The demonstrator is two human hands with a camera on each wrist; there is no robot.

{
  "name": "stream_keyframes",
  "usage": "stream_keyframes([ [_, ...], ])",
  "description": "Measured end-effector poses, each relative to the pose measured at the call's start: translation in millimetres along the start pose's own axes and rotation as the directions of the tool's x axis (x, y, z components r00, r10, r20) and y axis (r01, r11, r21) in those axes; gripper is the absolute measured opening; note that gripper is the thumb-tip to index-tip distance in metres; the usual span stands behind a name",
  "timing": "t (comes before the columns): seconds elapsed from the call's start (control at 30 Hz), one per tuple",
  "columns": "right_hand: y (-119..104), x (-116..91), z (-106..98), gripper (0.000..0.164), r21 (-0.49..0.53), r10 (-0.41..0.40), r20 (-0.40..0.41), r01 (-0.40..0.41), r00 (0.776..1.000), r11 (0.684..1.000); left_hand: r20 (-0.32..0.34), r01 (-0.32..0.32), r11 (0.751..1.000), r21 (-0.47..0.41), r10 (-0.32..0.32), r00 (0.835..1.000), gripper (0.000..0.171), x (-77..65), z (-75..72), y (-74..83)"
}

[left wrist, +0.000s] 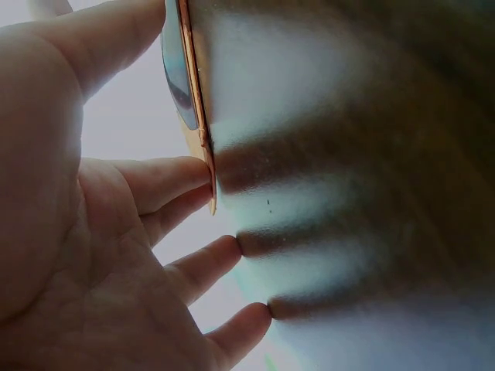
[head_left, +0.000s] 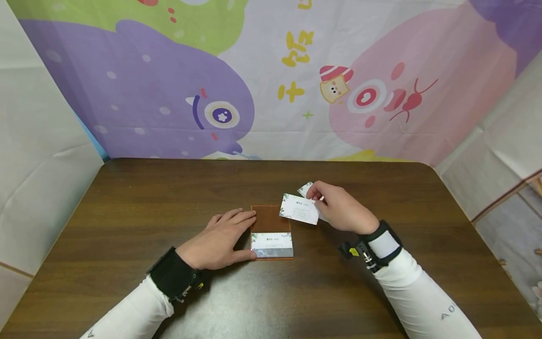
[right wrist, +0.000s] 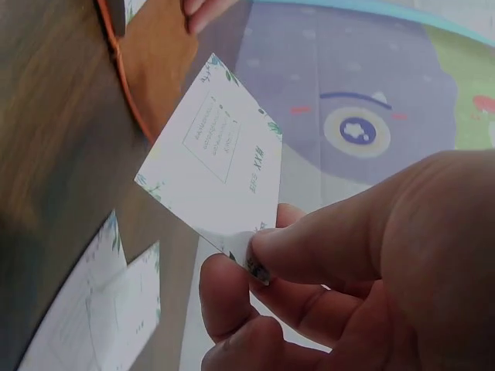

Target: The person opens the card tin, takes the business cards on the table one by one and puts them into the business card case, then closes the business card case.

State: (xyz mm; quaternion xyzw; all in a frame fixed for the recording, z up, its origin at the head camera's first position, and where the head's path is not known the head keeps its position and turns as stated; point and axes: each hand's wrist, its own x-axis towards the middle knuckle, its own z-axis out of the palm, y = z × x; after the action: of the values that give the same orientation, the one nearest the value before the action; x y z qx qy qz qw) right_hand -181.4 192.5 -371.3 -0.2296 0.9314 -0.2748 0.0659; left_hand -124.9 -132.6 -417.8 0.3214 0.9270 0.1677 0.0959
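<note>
A brown leather card holder (head_left: 271, 218) lies unfolded on the table, with a white business card (head_left: 271, 239) in its clear lower pocket. My left hand (head_left: 222, 240) rests at the holder's left side, fingers extended, thumb and fingertips at its edge. Between the thumb and fingers of my right hand (head_left: 342, 207), another business card (head_left: 298, 208) with green leaf corners is pinched by one end. That card is held up over the holder's upper right corner. In the right wrist view, its printed face (right wrist: 220, 147) shows.
More loose cards (right wrist: 124, 309) lie overlapping on the table beneath my right hand, one corner (head_left: 304, 189) showing behind it. The brown wooden table (head_left: 169, 188) ends at a cartoon-printed cloth backdrop (head_left: 279, 136).
</note>
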Motion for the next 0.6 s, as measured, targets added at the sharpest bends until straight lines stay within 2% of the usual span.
stream_keyframes([
  [0.6, -26, 15, 27, 0.015, 0.008, -0.069, 0.058, 0.069, 0.996, 0.998, -0.015, 0.001, 1.0, 0.006, -0.001, 1.0, 0.085, 0.2, -0.1, 1.3],
])
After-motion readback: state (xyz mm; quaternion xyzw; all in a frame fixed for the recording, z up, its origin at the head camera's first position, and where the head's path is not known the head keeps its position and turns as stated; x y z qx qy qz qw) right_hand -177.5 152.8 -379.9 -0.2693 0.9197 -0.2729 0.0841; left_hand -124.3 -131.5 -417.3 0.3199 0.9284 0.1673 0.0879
